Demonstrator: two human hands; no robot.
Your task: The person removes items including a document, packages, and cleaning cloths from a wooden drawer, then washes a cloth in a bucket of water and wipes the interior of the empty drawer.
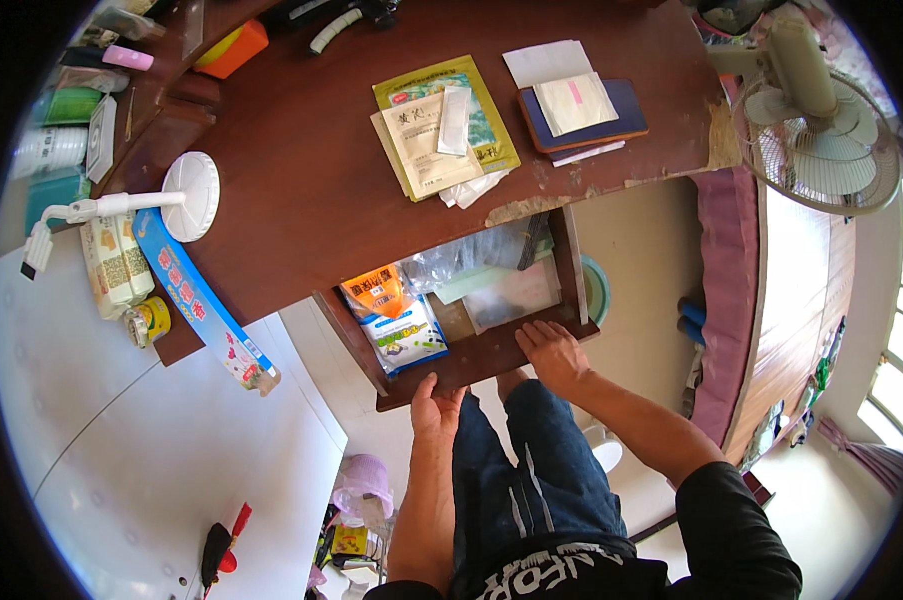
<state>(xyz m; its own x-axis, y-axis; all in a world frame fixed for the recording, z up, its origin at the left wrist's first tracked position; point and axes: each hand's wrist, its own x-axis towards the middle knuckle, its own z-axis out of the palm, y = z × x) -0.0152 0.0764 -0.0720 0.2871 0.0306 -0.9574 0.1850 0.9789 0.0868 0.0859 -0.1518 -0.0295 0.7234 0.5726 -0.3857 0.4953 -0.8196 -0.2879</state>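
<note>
A dark reddish-brown wooden drawer (489,356) is pulled out from under the desk in front of me. At the left part of its front panel, my left hand (435,411) grips the edge, thumb up and fingers curled below. My right hand (555,358) lies over the front panel near its right end, fingers hooked toward the inner edge. Inside are an orange packet (378,291), a blue-and-white packet (404,337), crumpled clear plastic (459,259) and a clear flat sleeve (513,296). The drawer's back is hidden under the desktop.
On the worn desk (294,180) lie yellow-green sachets (440,142) and a dark blue notebook (582,112) with papers. A white round-based stand (191,196) and a long blue box (196,289) sit at the left. An electric fan (819,127) stands right, beyond the desk corner.
</note>
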